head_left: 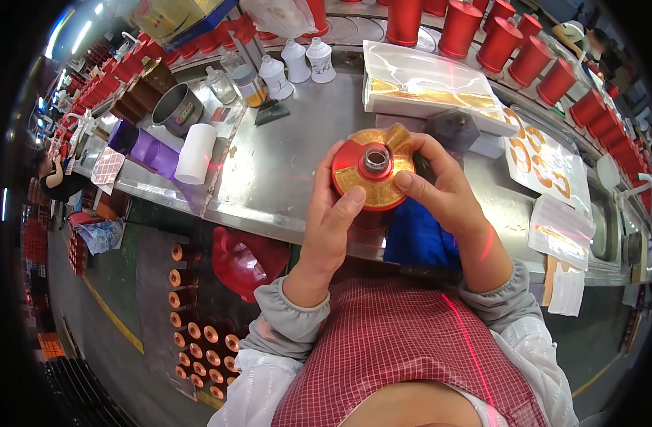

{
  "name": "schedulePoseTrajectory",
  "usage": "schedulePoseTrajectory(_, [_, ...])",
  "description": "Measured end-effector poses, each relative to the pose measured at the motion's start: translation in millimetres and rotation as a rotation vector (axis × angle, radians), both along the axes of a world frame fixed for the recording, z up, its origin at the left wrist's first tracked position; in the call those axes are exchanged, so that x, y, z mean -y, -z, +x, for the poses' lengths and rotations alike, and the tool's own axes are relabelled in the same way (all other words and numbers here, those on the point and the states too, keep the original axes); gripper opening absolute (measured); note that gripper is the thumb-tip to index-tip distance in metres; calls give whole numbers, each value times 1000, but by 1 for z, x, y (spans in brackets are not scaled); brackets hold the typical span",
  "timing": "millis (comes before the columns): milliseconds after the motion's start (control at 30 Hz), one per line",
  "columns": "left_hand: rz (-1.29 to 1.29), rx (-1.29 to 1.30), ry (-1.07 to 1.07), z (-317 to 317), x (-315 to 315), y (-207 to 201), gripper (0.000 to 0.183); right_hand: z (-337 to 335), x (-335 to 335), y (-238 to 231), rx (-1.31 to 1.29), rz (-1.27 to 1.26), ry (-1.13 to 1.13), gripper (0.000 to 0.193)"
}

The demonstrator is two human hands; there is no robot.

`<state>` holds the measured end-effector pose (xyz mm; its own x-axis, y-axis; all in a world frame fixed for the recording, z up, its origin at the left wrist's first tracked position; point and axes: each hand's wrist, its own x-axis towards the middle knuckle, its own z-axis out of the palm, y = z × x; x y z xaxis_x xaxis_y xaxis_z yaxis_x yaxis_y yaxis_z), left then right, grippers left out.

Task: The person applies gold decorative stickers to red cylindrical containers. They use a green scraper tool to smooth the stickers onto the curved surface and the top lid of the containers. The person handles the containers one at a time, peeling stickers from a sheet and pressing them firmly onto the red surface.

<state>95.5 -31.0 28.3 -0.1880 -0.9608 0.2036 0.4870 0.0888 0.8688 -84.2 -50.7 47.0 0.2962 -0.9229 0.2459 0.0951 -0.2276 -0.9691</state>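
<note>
The steel counter (287,171) was laid out with its middle left mostly bare, probably so that elbow room was kept for handling. Along its far side the red bottles (498,44) were stood upright in a curved row, where they could apparently be reached without crowding the near edge. A white stack of sheets (411,64) was set back before them. At the right, a pale label sheet (573,158) was laid flat, its gold arc-shaped pieces turned upward, seemingly so that they could be picked off.

The held red bottle (346,158) was kept above the counter's near edge, close before the body, mouth toward the face; its shoulder was thus, it would seem, made easy to see and press. It was clasped from both sides: the left grip (324,217) was curled round its left flank, the right grip (447,192) round its right, each opened only as far as the bottle's width required. By both thumbs the gold label (372,188) was touched on the near half of the shoulder. Near the right fingers a gold flap (398,139) was seen raised; whether it was pinched could not be told. The glassy neck (375,158) was left untouched.
</note>
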Motion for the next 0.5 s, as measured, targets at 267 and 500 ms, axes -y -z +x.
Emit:
schedulePoseTrajectory(267, [3,-19,17,0,1,0,67,-2,1,0,-22,-11,-13,46])
schedulePoseTrajectory(500, [1,-35,29,1,1,1,68,-1,1,-1,-56,-34,11,44])
